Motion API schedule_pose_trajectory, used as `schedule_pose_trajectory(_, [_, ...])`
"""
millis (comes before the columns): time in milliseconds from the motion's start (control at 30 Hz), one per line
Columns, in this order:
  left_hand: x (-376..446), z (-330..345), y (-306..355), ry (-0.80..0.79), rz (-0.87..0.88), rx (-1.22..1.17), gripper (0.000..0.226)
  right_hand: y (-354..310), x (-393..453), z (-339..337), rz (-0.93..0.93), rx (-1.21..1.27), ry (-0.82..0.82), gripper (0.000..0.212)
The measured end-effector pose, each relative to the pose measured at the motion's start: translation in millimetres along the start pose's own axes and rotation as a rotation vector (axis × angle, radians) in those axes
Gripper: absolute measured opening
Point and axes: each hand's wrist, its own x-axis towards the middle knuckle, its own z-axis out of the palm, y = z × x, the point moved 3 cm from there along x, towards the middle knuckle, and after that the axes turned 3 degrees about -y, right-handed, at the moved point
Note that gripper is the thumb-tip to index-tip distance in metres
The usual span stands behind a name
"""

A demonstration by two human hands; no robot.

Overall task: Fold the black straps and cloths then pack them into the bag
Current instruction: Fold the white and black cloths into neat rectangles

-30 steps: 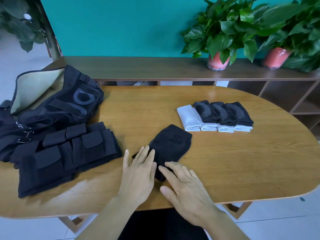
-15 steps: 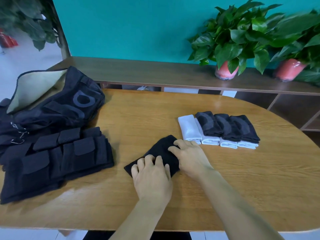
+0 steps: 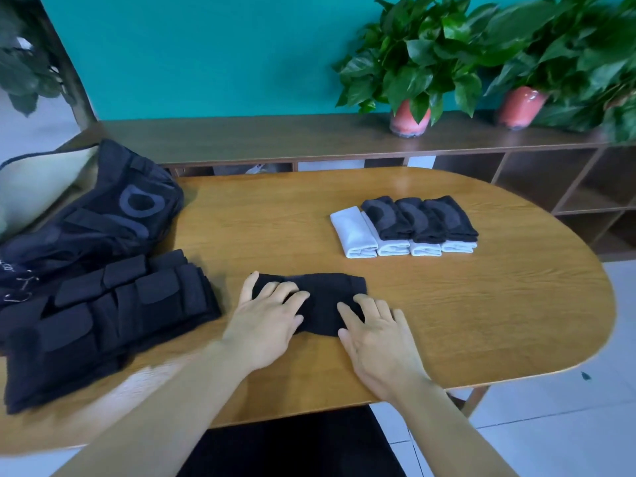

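A small black cloth (image 3: 327,297) lies flat near the front of the wooden table (image 3: 481,304). My left hand (image 3: 268,318) presses on its left end with fingers spread and nearly straight. My right hand (image 3: 378,339) lies flat over its right front corner. A stack of folded black straps (image 3: 103,321) sits at the left of the table. Behind it lies the open black bag (image 3: 96,218) with a pale lining. Folded black and white cloths (image 3: 406,228) stand in a row at the back right.
A low wooden shelf (image 3: 275,139) runs behind the table, carrying two potted plants (image 3: 413,63) in pink pots. Another plant (image 3: 24,63) is at the far left. White floor tiles show beyond the table's right end.
The black cloth now lies sideways instead of diagonally. My right hand has come back from its far end to its near right corner, and my left hand has slid to its left end.
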Motion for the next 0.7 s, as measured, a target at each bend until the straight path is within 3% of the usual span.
schedule_pose_trajectory(367, [-7, -9, -6, -0.02, 0.229, 0.107, 0.047, -13, -29, -2, 0.06, 0.055, 0.08, 0.047])
schedule_pose_trajectory(467, [-13, -9, 2, 0.032, 0.174, -0.006, 0.047, -4, -19, -12, 0.01, 0.083, 0.176, 0.046])
schedule_pose_trajectory(567, [-26, -1, 28, 0.185, 0.058, -0.177, 0.043, 7, 8, -25, -0.068, 0.068, 0.221, 0.045])
schedule_pose_trajectory(633, [-37, 10, 50, 0.284, -0.014, -0.23, 0.037, 8, 29, -25, -0.164, 0.034, 0.202, 0.042])
schedule_pose_trajectory(700, [-45, 17, 66, 0.261, -0.085, -0.273, 0.044, 8, 45, -20, -0.251, 0.01, 0.152, 0.04])
